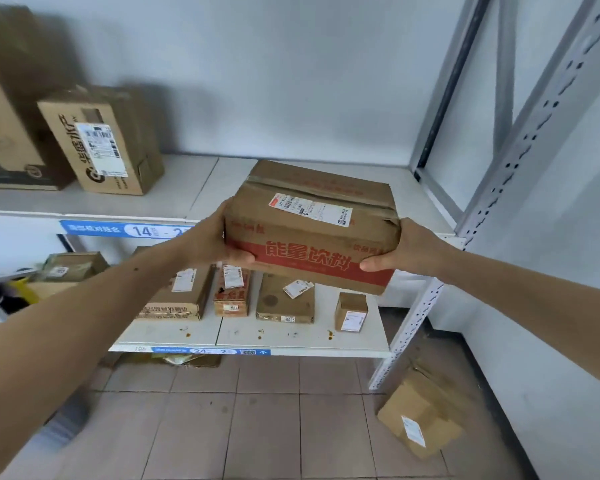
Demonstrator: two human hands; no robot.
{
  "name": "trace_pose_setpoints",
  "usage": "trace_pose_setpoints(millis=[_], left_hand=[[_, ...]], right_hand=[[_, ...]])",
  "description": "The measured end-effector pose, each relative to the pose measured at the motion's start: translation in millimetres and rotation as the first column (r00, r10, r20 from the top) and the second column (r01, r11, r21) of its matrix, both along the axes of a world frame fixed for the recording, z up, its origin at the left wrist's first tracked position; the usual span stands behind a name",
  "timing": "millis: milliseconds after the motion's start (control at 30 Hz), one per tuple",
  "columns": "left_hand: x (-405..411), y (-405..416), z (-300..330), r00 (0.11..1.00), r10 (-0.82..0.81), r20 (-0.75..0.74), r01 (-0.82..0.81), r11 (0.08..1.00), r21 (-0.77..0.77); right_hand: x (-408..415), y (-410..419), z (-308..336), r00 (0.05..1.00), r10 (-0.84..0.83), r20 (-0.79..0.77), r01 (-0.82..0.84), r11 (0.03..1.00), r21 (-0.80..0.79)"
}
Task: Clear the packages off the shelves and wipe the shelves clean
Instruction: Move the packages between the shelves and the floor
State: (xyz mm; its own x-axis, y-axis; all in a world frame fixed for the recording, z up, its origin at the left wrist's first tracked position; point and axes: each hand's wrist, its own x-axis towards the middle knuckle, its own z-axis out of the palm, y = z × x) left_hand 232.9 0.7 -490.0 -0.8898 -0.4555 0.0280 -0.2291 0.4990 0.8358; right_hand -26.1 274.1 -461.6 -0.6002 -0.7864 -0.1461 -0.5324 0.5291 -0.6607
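I hold a brown cardboard box with a red band and a white label (pixel 309 230) in front of the upper shelf (pixel 194 188), at its front edge. My left hand (pixel 219 240) grips the box's left end, thumb under the front. My right hand (pixel 399 251) grips its right end. Two more cardboard boxes stand on the upper shelf at left: a labelled one (pixel 101 143) and a large one (pixel 11 109). On the stained lower shelf (pixel 257 336) lie several smaller packages (pixel 284 299).
A cardboard box (pixel 420 417) lies on the tiled floor at the right, by the shelf's white perforated upright (pixel 406 327). More packages (pixel 70 268) sit on a shelf at the far left. A grey steel frame (pixel 520 133) rises on the right.
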Motion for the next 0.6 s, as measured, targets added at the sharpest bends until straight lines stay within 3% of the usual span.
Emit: trace_pose_setpoints(millis=[333,600], left_hand=[[11.8,-167.5,17.0,0.999,0.045,-0.015,-0.045,0.999,-0.030],[-0.7,-260.1,-16.1,0.995,0.100,-0.022,-0.098,0.994,0.053]], right_hand=[[10.6,-178.2,7.4,0.994,0.084,0.067,-0.080,0.994,-0.069],[-8.5,-285.5,-6.2,0.991,0.111,0.070,-0.109,0.994,-0.033]])
